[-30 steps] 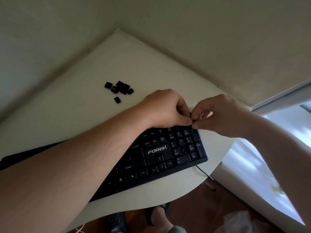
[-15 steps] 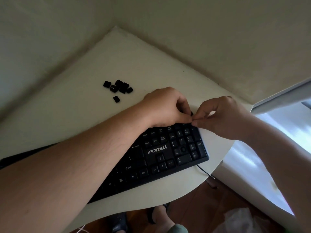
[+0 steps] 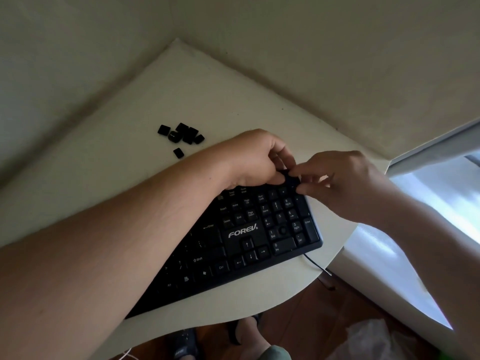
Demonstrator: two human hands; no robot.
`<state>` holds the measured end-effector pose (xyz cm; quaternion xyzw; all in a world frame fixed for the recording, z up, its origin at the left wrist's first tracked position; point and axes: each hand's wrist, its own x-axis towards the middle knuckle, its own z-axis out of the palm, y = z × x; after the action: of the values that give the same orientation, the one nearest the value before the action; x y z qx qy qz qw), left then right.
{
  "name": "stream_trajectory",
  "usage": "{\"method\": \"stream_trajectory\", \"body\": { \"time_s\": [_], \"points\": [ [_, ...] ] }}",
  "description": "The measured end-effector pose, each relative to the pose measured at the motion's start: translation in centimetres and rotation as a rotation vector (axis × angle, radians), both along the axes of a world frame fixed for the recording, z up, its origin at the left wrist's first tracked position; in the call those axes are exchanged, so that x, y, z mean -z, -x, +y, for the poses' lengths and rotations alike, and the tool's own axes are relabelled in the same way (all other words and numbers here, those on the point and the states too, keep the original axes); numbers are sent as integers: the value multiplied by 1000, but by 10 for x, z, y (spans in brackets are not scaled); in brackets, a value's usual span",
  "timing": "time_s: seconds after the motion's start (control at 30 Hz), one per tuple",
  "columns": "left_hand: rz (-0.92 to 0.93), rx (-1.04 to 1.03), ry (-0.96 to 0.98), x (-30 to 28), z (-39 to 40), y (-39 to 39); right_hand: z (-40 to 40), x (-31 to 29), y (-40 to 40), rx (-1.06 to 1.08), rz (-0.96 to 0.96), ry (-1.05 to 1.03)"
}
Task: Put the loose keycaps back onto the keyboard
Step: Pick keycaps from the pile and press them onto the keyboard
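Observation:
A black keyboard (image 3: pixel 249 237) lies slanted across a cream corner table (image 3: pixel 207 94); my left forearm hides most of its left part. At its far right corner, above the number pad, my left hand (image 3: pixel 254 159) and my right hand (image 3: pixel 345 183) meet. Both pinch a small black keycap (image 3: pixel 292 178) between thumb and fingertips, right over the top row of the number pad. A round bare socket (image 3: pixel 282 230) shows among the number keys. Several loose black keycaps (image 3: pixel 181 135) lie in a cluster on the table behind my left wrist.
Two walls (image 3: pixel 311 61) close in the table's far corner. The keyboard's thin cable (image 3: pixel 315 263) hangs over the rounded front edge. A white sill or ledge (image 3: pixel 415 229) runs to the right. Below are a wooden floor, my feet in sandals (image 3: pixel 246 333) and a clear plastic bag (image 3: pixel 368 341).
My right hand has opened a little and slid slightly right, so the black keycap now shows between the two hands' fingertips. The keyboard and loose keycaps have stayed put.

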<state>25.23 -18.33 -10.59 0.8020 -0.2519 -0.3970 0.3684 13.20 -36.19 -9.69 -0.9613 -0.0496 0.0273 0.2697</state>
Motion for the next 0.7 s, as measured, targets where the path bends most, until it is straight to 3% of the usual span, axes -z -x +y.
{"method": "stream_trajectory", "body": {
  "time_s": [0.17,0.3,0.4,0.53,0.7],
  "points": [
    [-18,-35,7,0,-3,4,5,1,10,8,-1,4],
    [-10,-41,3,0,-2,3,15,4,10,199,59,-67],
    [41,-26,-6,-3,0,3,14,3,5,440,223,-351],
    [105,-69,-18,-10,0,2,15,-7,-2,500,262,-654],
    [142,-25,-40,-12,1,1,18,-8,-4,481,170,-587]
  ]
}}
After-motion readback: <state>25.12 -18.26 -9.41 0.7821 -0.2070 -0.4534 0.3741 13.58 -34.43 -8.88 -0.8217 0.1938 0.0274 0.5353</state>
